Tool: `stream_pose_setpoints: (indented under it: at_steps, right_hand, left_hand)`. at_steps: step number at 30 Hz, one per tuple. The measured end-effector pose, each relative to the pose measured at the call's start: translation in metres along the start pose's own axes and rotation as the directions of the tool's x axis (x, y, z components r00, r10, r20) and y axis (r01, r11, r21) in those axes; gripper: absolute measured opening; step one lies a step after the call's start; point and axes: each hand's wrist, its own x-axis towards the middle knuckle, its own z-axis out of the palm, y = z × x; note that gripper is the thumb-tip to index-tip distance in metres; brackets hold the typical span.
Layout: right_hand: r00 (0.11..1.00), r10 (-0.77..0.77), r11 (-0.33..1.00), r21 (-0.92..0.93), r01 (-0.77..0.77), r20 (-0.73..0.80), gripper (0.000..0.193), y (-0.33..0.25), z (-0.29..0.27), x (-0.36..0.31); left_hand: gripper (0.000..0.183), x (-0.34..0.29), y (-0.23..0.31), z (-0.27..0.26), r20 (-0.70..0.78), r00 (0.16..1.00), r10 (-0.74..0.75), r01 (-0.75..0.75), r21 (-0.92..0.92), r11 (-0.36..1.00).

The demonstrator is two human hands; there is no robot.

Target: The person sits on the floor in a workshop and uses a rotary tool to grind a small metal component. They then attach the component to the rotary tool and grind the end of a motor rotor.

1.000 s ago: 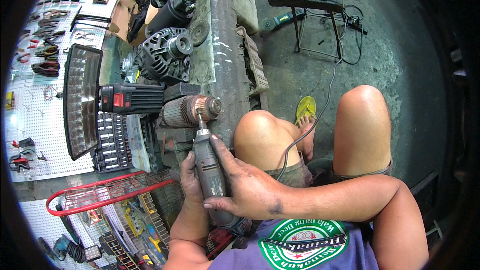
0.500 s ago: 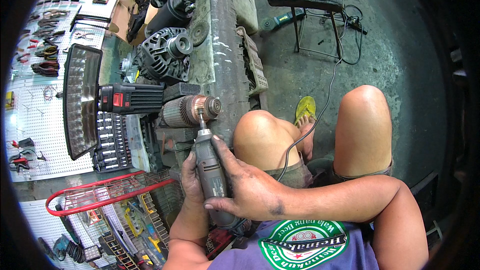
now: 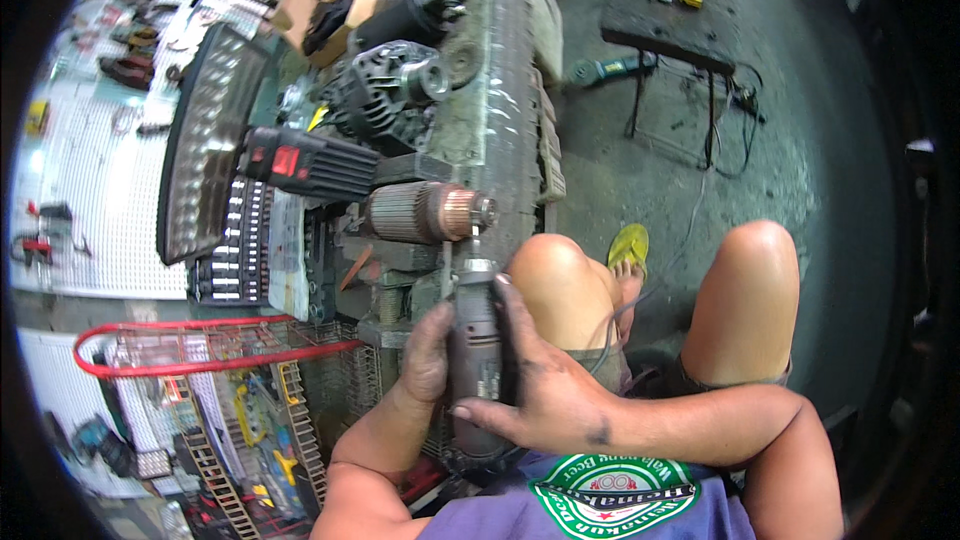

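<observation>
A grey rotary tool (image 3: pixel 476 330) stands in front of me, its tip pointing away. My left hand (image 3: pixel 430 355) is wrapped round its left side, and my right hand (image 3: pixel 540 370) grips the right side, thumb across the lower body. At the far end, the tool's thin bit meets or nearly meets the copper commutator of a motor armature (image 3: pixel 405 212); motion blur hides the exact contact. The armature lies sideways between dark metal blocks (image 3: pixel 412 168) on the bench. A power cord (image 3: pixel 620 325) runs past my knee.
A lamp (image 3: pixel 215 140) with a black and red body leans over the armature. Behind sits an alternator (image 3: pixel 385 95). A socket set (image 3: pixel 235 240) and red-rimmed wire basket (image 3: pixel 220 328) are at left. Right, a small table (image 3: pixel 670 20) stands above an angle grinder (image 3: pixel 610 70) on the floor.
The whole view has shifted, so bench, armature and tool now appear farther right. The tool stands more upright in the picture, its bit closer to the commutator's outer end. Both hands keep their hold.
</observation>
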Motion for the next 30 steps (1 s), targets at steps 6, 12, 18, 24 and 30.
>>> stream_pose_setpoints:
  at_steps: [6,12,18,24,30]
  right_hand:
    - [0.997,0.041,0.999,-0.03,-0.039,0.07,0.132,0.007,-0.002,-0.011]
    - [0.996,0.054,0.997,0.051,-0.058,0.066,0.131,0.019,0.0,-0.011]
    - [0.998,0.035,0.999,0.014,-0.036,0.047,0.127,0.014,0.003,-0.003]
    - [0.997,0.049,0.998,-0.034,-0.047,0.064,0.126,0.005,0.003,0.004]
    - [0.991,0.121,0.992,-0.05,-0.118,0.062,0.128,-0.005,0.008,0.012]
  left_hand:
    - [0.059,-0.002,0.0,0.004,0.277,0.957,0.09,-0.126,0.116,0.985]
    - [0.07,0.001,-0.003,0.003,0.344,0.936,0.073,-0.138,0.167,0.976]
    - [0.073,0.001,0.003,0.001,0.319,0.941,0.115,-0.187,0.204,0.961]
    - [0.071,0.004,0.007,-0.005,0.328,0.937,0.118,-0.181,0.166,0.969]
    - [0.062,0.001,0.011,-0.008,0.182,0.976,0.12,-0.164,0.245,0.955]
